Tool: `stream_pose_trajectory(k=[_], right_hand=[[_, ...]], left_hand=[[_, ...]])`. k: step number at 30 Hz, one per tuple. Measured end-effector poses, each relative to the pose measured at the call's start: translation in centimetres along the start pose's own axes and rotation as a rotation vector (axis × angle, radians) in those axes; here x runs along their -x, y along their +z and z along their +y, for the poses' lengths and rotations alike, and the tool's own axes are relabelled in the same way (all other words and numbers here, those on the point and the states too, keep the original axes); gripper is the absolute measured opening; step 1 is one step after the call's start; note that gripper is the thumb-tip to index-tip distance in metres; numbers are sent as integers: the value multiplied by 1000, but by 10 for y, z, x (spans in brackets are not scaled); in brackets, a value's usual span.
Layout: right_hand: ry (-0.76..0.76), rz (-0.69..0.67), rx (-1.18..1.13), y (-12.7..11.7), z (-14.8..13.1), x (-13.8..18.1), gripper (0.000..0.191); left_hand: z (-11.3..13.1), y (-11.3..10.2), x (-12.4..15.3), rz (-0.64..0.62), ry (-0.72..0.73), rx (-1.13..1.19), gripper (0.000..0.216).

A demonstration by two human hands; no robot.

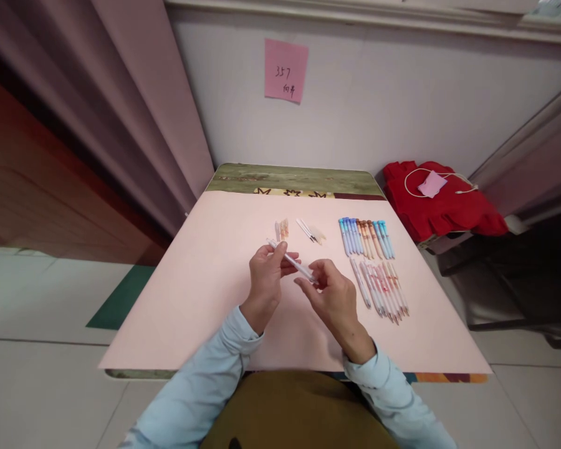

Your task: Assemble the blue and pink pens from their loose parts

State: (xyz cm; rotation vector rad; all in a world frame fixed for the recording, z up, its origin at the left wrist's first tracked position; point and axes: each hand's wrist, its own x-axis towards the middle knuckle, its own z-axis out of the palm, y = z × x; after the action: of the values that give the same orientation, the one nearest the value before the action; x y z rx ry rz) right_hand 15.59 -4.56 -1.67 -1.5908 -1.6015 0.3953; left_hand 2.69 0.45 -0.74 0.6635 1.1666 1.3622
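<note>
Over the middle of the pink table sheet (206,293), both my hands hold one white pen (293,262) at a slant. My left hand (266,280) pinches its upper end, fingers closed. My right hand (333,298) grips the lower end, fingers curled. Beyond the hands lie a few small pale pen caps (281,229) and loose white refills and parts (309,231). To the right sit a row of several blue and brown pens (366,237) and, nearer me, a row of several white and pink pens (379,290).
A small table against a grey wall carries the pink sheet; its green patterned top (290,179) shows at the far edge. A pink sticky note (285,70) hangs on the wall. A red cloth (437,199) with a cord lies on a stand at the right. Curtain at left.
</note>
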Motion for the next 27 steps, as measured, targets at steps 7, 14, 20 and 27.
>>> stream_pose_trajectory(k=[7,14,20,27], right_hand=[[327,-337,-495,0,1,-4,61],[55,-20,-114,2,-4,-1,31],[484,-449,-809,6,1,-6,42],[295,-365,-431,6,2,1,37]], left_hand=[[4,3,3,-88,30,1,36],[5,-1,1,-11,63,-38,36],[11,-1,5,-103,84,-37,34],[1,-12,-2,-70,63,-163,35]])
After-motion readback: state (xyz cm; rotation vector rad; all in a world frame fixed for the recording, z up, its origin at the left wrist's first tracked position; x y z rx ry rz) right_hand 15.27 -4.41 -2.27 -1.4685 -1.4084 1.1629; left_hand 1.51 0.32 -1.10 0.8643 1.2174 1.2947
